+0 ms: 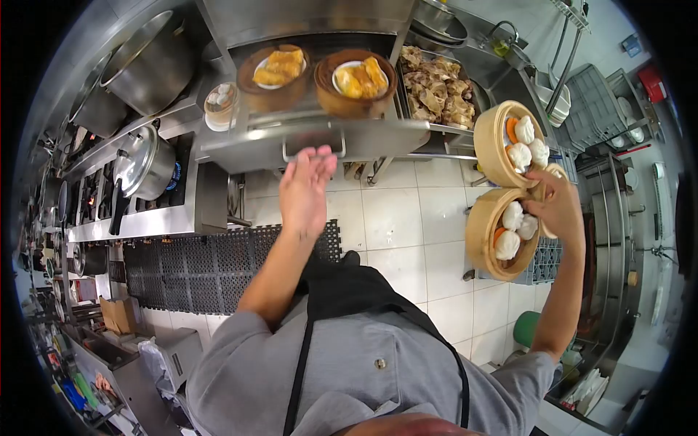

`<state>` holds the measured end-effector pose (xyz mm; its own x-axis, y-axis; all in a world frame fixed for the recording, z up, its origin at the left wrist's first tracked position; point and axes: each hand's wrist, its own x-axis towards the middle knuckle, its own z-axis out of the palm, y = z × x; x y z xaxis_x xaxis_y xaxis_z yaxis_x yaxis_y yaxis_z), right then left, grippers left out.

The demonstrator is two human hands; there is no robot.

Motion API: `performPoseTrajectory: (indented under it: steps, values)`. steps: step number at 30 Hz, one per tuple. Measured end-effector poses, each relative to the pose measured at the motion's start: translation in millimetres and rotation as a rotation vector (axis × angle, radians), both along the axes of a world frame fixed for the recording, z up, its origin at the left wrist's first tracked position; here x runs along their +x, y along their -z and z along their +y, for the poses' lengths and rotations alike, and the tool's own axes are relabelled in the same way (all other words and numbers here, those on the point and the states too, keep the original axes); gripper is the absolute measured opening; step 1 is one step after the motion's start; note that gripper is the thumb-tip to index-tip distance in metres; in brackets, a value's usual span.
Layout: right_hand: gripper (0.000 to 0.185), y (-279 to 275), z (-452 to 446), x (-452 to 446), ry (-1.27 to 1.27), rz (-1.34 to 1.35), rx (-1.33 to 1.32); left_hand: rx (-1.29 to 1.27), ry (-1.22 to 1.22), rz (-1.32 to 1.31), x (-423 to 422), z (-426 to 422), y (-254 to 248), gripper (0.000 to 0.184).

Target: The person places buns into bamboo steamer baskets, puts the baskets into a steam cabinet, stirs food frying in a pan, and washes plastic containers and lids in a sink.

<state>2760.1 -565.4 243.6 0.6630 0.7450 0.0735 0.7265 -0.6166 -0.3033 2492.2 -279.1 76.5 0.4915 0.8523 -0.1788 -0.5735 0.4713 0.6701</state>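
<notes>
My left hand (305,185) is palm up with its fingers stretched out, just below the handle (314,154) of a steel drawer front, holding nothing. At the right, my right hand (554,207) has its fingers pressed on the rims of two bamboo steamers where they meet. The upper steamer (488,145) and the lower steamer (481,236) each hold several white buns and an orange piece. Part of another bamboo steamer (558,172) shows behind them. Above the drawer front, two dark round steamers (273,94) (356,106) each carry a bowl of yellow-orange food.
A tray of brown meat pieces (439,87) lies right of the dark steamers. At left, a pressure cooker (149,163) stands on the stove (145,223) near a blue flame. A black mat (196,265) covers part of the tiled floor. A grey crate (545,261) is beneath the bamboo steamers.
</notes>
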Motion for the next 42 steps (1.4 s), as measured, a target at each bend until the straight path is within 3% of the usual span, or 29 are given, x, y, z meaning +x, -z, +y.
performPoseTrajectory:
  steps: [7, 9, 21, 26, 32, 35, 39, 42]
  values:
    - [0.05, -14.1, 40.6, 28.1, -0.129, -0.116, -0.039, -0.043, 0.122, -0.011, -79.7, -84.9, -0.3, 0.022]
    - [0.05, -13.4, 55.4, 30.3, -0.081, -0.091, -0.108, -0.048, 0.101, 0.02, -79.1, -91.4, 0.4, 0.023]
    - [0.047, -3.1, 151.6, 80.9, -0.478, -0.071, -0.037, -0.061, 0.068, 0.06, -79.1, -96.4, 1.7, 0.022]
    - [0.047, -12.4, 220.9, 50.8, -0.649, -0.115, -0.066, -0.098, 0.147, 0.039, -83.1, -90.8, 3.6, 0.023]
    - [0.051, -25.4, 308.4, -17.2, -0.627, -0.009, -0.253, -0.064, 0.298, -0.009, -91.8, -78.8, 12.1, 0.026]
    - [0.05, -4.2, 347.9, -31.3, -0.732, -0.05, -0.136, -0.056, 0.356, -0.043, -96.9, -73.0, 12.1, 0.027]
    - [0.047, 9.8, 386.3, -54.0, -0.735, 0.093, -0.217, -0.071, 0.454, 0.006, -111.0, -65.9, 1.2, 0.032]
    - [0.042, 10.2, 389.9, -70.1, -0.673, 0.15, -0.18, 0.623, 0.878, 0.576, -144.7, -48.1, -34.1, 0.03]
